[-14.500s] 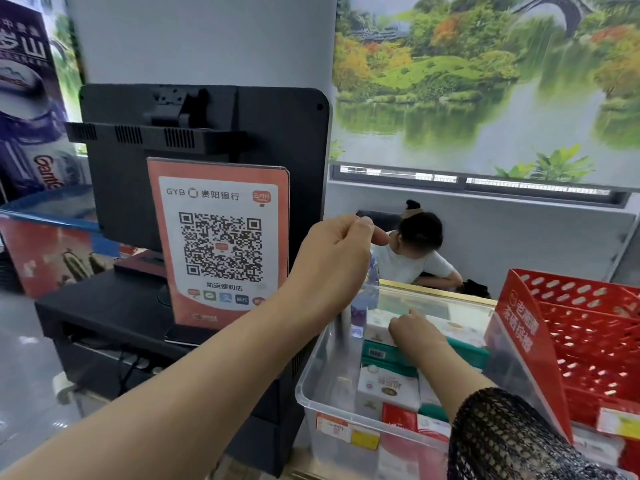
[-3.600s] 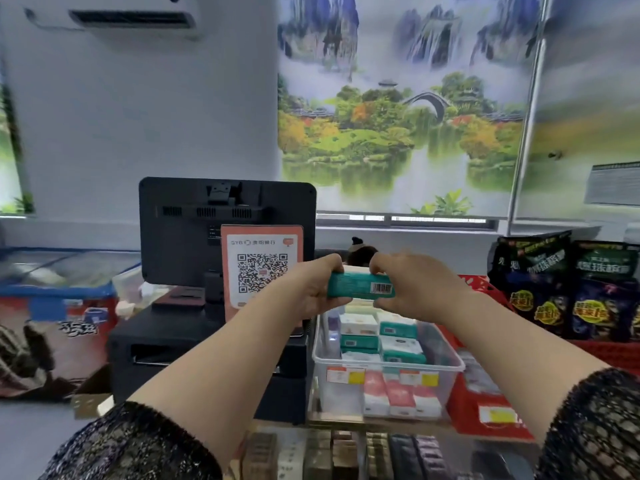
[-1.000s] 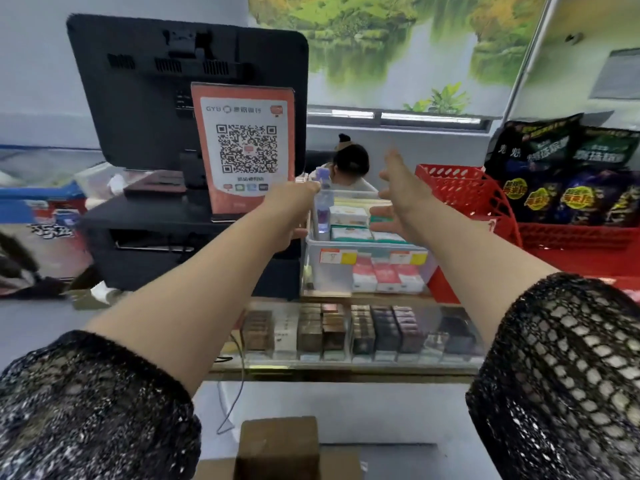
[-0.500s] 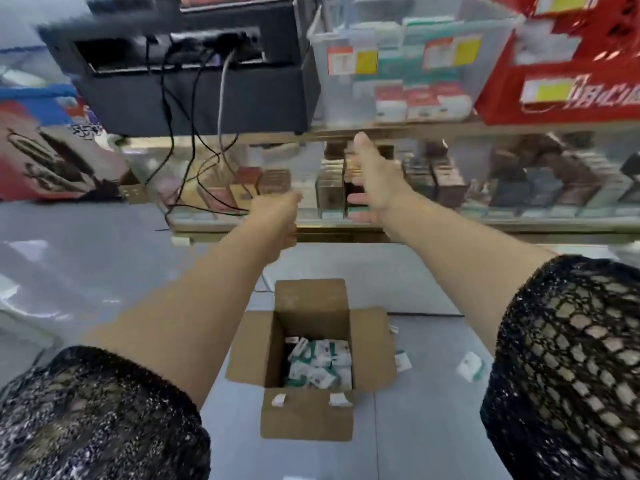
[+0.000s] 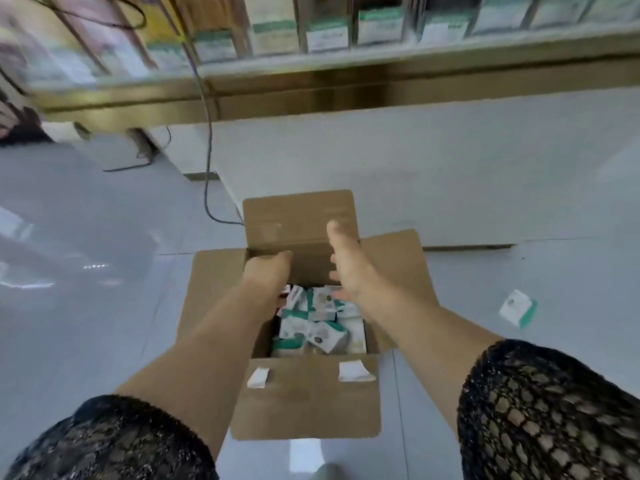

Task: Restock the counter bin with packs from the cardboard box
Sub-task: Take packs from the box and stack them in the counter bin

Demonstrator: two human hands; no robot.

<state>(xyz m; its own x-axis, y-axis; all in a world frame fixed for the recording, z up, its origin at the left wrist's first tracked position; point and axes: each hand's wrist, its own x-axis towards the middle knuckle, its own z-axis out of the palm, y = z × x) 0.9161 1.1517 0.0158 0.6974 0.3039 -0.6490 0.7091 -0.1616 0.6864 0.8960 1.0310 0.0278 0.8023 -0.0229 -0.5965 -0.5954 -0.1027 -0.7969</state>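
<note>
Packs (image 5: 313, 322) in box (image 5: 304, 403) lie just below left hand (image 5: 268, 271), loosely curled and empty, and right hand (image 5: 346, 271), spread, equally near.

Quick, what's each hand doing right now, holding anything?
Left hand: fingers curled down into the cardboard box; whether it holds anything cannot be told.
Right hand: open, holding nothing.

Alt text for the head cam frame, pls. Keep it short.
Seen from above, a left hand and right hand reach over an open cardboard box holding a jumble of white-and-green packs. The right hand's fingers are spread. A stray pack lies on the grey floor to the right, below a glass display counter.
</note>
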